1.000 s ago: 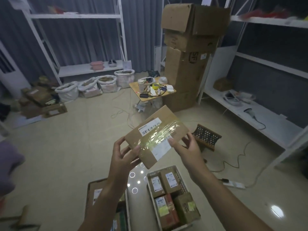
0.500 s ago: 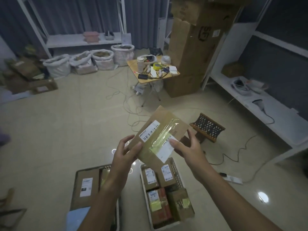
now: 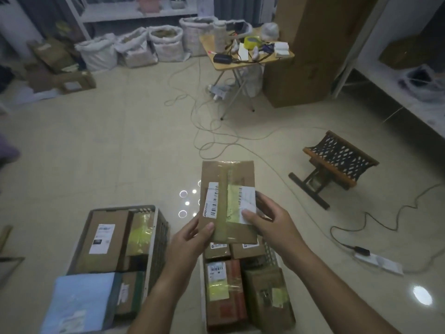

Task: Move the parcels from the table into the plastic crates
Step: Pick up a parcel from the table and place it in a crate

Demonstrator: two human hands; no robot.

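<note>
A flat brown cardboard parcel point(image 3: 227, 179) with tape and two white barcode labels is held upright over the far end of the right crate point(image 3: 271, 253). My left hand point(image 3: 192, 239) grips its lower left corner, thumb on the front. My right hand point(image 3: 269, 220) pinches its right edge at the white label. The right crate holds several brown and red parcels. The left crate point(image 3: 160, 233) holds several more, among them a large labelled box point(image 3: 103, 239) and a light blue package point(image 3: 79, 302).
A small woven stool point(image 3: 334, 162) stands on the floor to the right, near cables and a power strip point(image 3: 378, 261). Further back stand a folding table point(image 3: 243, 61) with clutter, tall cardboard boxes point(image 3: 305, 49), white sacks point(image 3: 134, 48) and shelves.
The parcel has come down from chest height and turned from slanted to upright, now just above the right crate. The view has tilted down toward the crates.
</note>
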